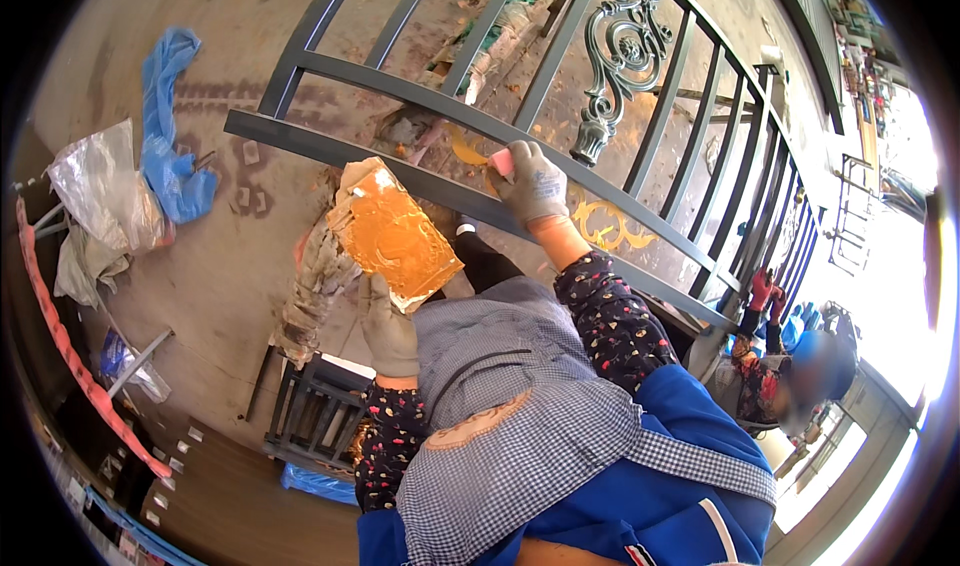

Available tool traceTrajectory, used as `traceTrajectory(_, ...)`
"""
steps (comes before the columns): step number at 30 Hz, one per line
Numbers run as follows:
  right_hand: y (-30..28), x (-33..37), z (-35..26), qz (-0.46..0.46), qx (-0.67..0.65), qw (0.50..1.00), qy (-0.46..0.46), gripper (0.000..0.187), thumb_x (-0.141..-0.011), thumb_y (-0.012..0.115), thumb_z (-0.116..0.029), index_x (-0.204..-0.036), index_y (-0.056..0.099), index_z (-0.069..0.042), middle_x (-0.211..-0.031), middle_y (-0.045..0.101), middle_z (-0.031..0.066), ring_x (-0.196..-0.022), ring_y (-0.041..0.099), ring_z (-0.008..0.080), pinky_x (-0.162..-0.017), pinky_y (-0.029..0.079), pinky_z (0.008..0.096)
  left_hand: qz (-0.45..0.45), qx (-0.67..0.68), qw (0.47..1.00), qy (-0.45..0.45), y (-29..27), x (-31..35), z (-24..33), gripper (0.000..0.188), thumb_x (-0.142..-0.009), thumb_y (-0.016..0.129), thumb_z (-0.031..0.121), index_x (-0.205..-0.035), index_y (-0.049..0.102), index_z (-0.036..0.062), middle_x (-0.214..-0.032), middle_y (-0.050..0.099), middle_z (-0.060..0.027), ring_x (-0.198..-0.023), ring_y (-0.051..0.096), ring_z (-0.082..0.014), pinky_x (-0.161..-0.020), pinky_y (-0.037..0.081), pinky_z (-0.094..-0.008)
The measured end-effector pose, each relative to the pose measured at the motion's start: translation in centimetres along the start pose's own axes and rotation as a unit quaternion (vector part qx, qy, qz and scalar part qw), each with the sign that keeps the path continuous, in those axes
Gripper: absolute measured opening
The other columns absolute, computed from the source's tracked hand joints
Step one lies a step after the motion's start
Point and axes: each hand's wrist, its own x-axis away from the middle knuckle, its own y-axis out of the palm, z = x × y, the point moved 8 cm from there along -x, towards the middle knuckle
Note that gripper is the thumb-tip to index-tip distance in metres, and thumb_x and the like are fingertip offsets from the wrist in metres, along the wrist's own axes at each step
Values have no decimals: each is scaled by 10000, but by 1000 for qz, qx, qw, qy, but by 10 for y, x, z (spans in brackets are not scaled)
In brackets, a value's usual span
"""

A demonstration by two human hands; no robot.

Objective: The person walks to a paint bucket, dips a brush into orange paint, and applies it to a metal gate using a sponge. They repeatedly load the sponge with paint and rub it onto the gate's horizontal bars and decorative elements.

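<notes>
My left hand (388,328), in a grey work glove, grips the near edge of a flat board (395,231) smeared with thick orange-gold paste. My right hand (535,184), also gloved, pinches a small pink sponge-like block (502,162). That hand is at the lower rails of a dark grey metal railing (420,91); whether the block touches the metal is hard to tell. A cast scroll ornament (625,56) sits between the railing's bars. Past my right wrist, a gold-coloured scroll (610,224) shows between the two lower rails.
A crumpled blue plastic sheet (175,126) and clear plastic (105,181) lie at the left. Below the board stands a dark slatted frame (315,406) with dirty rags (315,291) over it. A co-worker in red gloves (765,294) is at the railing's far right end.
</notes>
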Motion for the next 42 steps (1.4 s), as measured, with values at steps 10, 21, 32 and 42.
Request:
traceTrajectory(10,-12,11,8,17,-4,996,83,385,-827,747,-384,-1031,583,-102,-1010,656,126,-914,670,364,-747,533,464,-25,-106,994,30,-3,-7,19,404,-1016,539,95,-1410,498,18,-1329,572,-258,-1172,600,-392,-984,486,-395)
traceTrajectory(21,-26,43,69,32,22,978,204,395,-833,732,-412,-1025,580,-103,-1021,653,138,-912,673,374,-747,532,481,-99,-164,981,21,-17,-36,14,490,-1045,554,272,-1472,420,72,-1441,514,-118,-1297,538,-286,-1038,498,-472)
traceTrajectory(32,-17,29,47,86,2,971,222,410,-825,736,-436,-986,582,-92,-962,658,144,-880,660,392,-737,520,480,-114,134,971,-163,12,-55,28,539,-1035,564,338,-1498,390,124,-1449,506,-104,-1292,539,-286,-1028,505,-498)
traceTrajectory(42,-20,44,62,89,-3,963,256,410,-825,744,-434,-995,591,-93,-929,660,153,-849,657,392,-722,511,480,-135,32,982,-126,9,-59,35,570,-1044,549,350,-1501,372,58,-1446,514,-125,-1291,549,-262,-1036,508,-439)
